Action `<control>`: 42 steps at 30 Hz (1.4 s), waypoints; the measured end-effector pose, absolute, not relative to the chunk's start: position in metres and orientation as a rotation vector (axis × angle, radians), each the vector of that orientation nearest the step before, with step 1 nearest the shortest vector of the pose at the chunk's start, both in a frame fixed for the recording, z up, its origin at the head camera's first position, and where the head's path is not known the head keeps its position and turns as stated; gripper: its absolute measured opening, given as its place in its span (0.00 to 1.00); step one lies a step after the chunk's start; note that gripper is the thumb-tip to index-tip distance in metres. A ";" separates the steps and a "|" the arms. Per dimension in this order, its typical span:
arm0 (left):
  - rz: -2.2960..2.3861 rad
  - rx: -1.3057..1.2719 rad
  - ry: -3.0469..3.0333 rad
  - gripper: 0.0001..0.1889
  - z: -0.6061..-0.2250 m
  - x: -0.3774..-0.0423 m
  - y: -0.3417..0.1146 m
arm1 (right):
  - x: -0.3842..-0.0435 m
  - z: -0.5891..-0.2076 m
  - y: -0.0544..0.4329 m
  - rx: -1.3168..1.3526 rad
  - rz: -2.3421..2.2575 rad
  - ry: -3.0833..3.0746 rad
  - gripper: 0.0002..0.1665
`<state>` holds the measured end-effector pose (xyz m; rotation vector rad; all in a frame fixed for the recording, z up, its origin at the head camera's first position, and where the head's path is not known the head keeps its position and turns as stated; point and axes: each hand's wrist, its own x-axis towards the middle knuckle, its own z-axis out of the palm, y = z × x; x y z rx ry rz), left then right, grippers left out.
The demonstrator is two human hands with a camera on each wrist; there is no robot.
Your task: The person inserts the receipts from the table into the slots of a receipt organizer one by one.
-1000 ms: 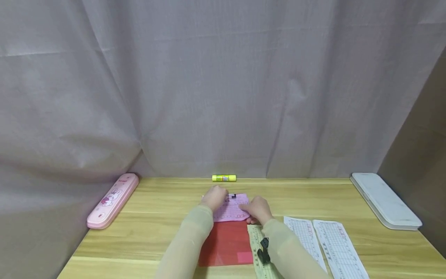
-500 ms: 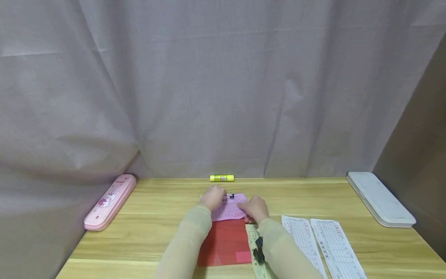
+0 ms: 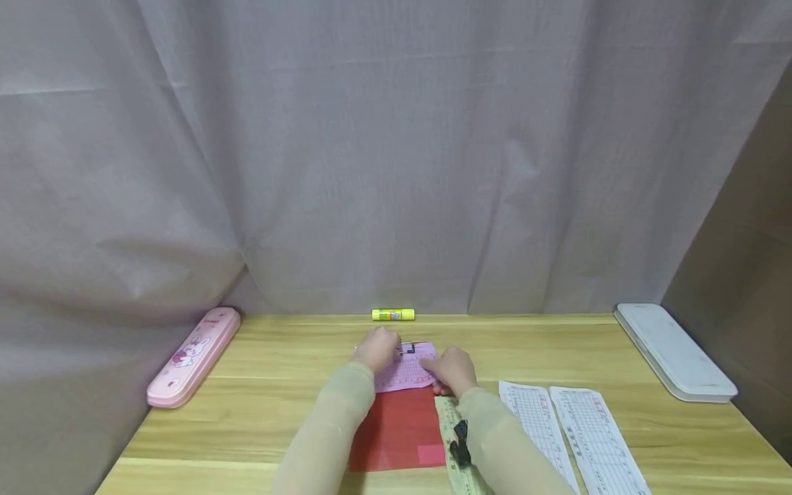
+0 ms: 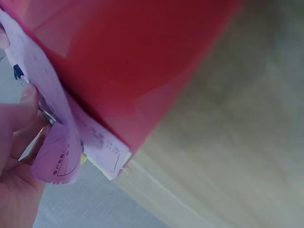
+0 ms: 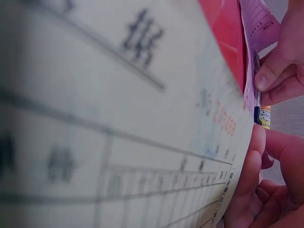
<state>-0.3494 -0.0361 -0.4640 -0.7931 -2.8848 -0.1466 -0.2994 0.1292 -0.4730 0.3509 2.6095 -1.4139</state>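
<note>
Head view puts the work near the far end of the red folder (image 3: 399, 426), where the pink slip (image 3: 402, 377) lies across its top with the metal clip (image 3: 408, 348) at the slip's far edge. The left hand (image 3: 379, 350) is closed down to a pinch at the clip — the wrist views show thumb and fingers together on its bar, with one end of the slip curling up beside them. The right hand (image 3: 456, 371) has its fingers bent and its thumb on the slip's right side, seemingly pinching that edge; whether it also grips the green slip (image 3: 450, 421), which runs up to its fingers, I cannot tell

The step in hand looks like fastening the pink slip into the folder's clip. With that end curled and the paper bowed in the left wrist view, it does not seem to be lying flat yet. The next move probably calls for the right hand to steady the slip, square to the folder, while the left works the bar down evenly — too hard a push could crease or tear such thin paper. The green slip and the two white slips (image 3: 533, 412) lie to the right, outside the folder, perhaps waiting their turn
</note>
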 end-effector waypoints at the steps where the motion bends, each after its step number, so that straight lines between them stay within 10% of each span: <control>1: -0.171 -0.791 -2.897 0.03 -0.463 -0.350 -0.037 | -0.300 -0.473 0.129 0.349 -1.409 2.611 0.20; 25: -0.461 -0.805 -2.927 0.14 -0.464 -0.354 -0.048 | -0.300 -0.464 0.127 0.205 -1.628 2.310 0.12; 42: -0.077 -0.814 -2.889 0.02 -0.467 -0.350 -0.038 | -0.297 -0.471 0.120 0.340 -1.723 2.224 0.12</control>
